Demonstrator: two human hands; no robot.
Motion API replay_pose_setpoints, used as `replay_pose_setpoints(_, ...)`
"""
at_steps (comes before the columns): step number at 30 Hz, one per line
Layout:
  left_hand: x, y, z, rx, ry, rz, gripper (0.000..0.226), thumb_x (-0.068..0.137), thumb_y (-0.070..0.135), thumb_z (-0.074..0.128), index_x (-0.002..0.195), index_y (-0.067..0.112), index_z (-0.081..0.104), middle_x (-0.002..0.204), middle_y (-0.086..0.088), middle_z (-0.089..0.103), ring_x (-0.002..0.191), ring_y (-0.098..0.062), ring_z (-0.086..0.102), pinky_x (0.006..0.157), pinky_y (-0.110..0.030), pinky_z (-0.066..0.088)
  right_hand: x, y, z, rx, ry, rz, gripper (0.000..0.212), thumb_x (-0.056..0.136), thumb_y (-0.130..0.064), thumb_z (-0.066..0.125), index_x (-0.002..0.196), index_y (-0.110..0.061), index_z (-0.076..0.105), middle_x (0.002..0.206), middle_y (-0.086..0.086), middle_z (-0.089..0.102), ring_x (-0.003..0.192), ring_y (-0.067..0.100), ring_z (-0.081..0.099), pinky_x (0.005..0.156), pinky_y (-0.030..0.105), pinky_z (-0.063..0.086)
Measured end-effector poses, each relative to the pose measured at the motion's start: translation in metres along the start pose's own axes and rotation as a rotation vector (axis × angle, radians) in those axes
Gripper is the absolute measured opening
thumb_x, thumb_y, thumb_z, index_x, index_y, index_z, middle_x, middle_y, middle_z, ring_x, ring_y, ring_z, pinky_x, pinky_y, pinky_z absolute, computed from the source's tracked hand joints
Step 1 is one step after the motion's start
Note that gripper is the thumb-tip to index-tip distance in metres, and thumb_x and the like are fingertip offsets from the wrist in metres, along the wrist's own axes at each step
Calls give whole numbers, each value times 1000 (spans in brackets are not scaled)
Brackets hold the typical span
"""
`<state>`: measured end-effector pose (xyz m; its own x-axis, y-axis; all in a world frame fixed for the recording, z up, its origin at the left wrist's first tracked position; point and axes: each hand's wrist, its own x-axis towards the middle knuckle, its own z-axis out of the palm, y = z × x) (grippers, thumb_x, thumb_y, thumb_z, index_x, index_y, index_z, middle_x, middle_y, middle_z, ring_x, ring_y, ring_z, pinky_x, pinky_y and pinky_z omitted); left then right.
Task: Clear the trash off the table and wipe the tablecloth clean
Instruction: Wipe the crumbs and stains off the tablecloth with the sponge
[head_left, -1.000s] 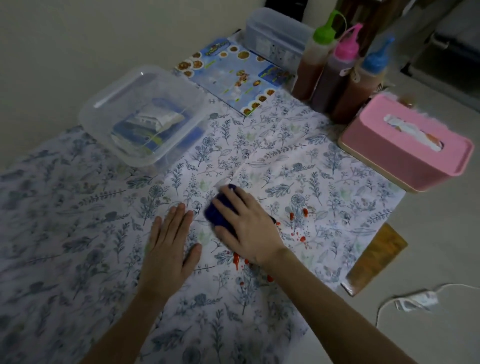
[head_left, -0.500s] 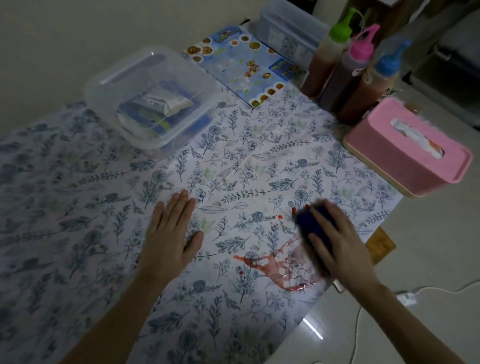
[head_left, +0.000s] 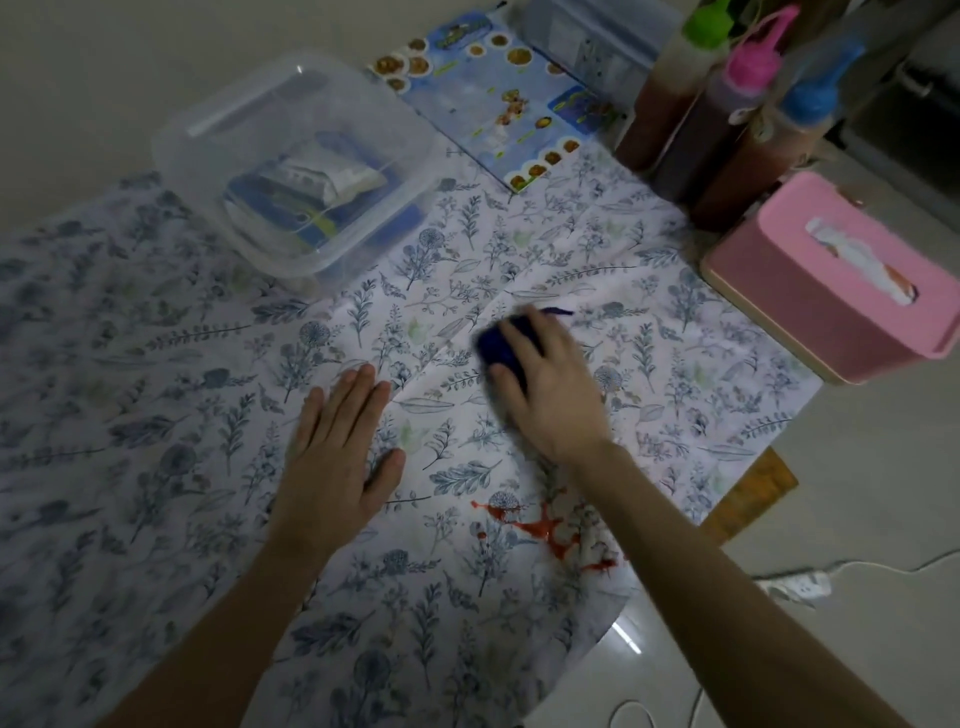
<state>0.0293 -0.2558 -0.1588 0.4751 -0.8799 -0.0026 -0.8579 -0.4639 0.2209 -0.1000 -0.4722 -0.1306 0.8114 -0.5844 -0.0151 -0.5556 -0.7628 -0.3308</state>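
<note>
Fingers (head_left: 524, 338) of right hand (head_left: 550, 387) curled over a dark blue cloth (head_left: 501, 345), pressing it onto the tablecloth (head_left: 156, 364) at frame centre. Only the cloth's upper-left part shows past the fingertips; motion blur there. Left hand (head_left: 332, 457) flat on the tablecloth, fingers straight and together, gripping nothing, just left of the right hand, not touching it.

Red stain (head_left: 540, 527) on the tablecloth, lower centre-right, just below the right wrist, partly under the forearm. Cloth is above the stain, apart from it.

Tablecloth: white, blue leaf print, covers most of the counter, creased near centre. A bare wood corner of the counter (head_left: 753, 493) shows at right.

Upper left: clear lidded box (head_left: 291, 156) with blue and white packets inside, sitting on the tablecloth. Upper centre: blue printed sheet (head_left: 498, 98) with food pictures, flat. Behind it a second clear box (head_left: 597, 41), contents unclear. Upper right: three sauce bottles, green cap (head_left: 704, 23), pink cap (head_left: 753, 67), blue cap (head_left: 810, 98), side by side, upright. Right edge: pink tissue box (head_left: 831, 291), tissue showing in its slot, just in front of the bottles.

Lower right on the floor: white power strip (head_left: 795, 587) with cable.
</note>
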Motion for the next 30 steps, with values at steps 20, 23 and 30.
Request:
replay_pose_setpoints(20, 0, 1, 1, 23, 23, 26, 67, 95, 46, 30, 149, 8, 25, 160, -10, 19, 149, -23, 14, 121, -51, 13, -153, 45, -10, 39, -77, -407, 39, 99, -36, 41, 125, -14, 59, 146, 7, 44, 137, 24, 37, 109, 39, 39)
replay_pose_setpoints(23, 0, 1, 1, 34, 25, 27, 67, 95, 47, 30, 149, 8, 26, 160, -10, 19, 149, -23, 14, 121, -50, 13, -140, 80, -23, 21, 19, -165, 40, 99, -35, 38, 128, -12, 55, 145, 9, 43, 132, 27, 42, 101, 46, 47)
replay_pose_setpoints(30, 0, 1, 1, 31, 17, 15, 67, 95, 48, 28, 150, 9, 24, 160, -9, 17, 150, -21, 12, 121, -50, 13, -63, 104, -32, 1, 156, 82, 39, 98, -31, 43, 129, -9, 55, 141, 13, 46, 126, 32, 44, 106, 43, 39)
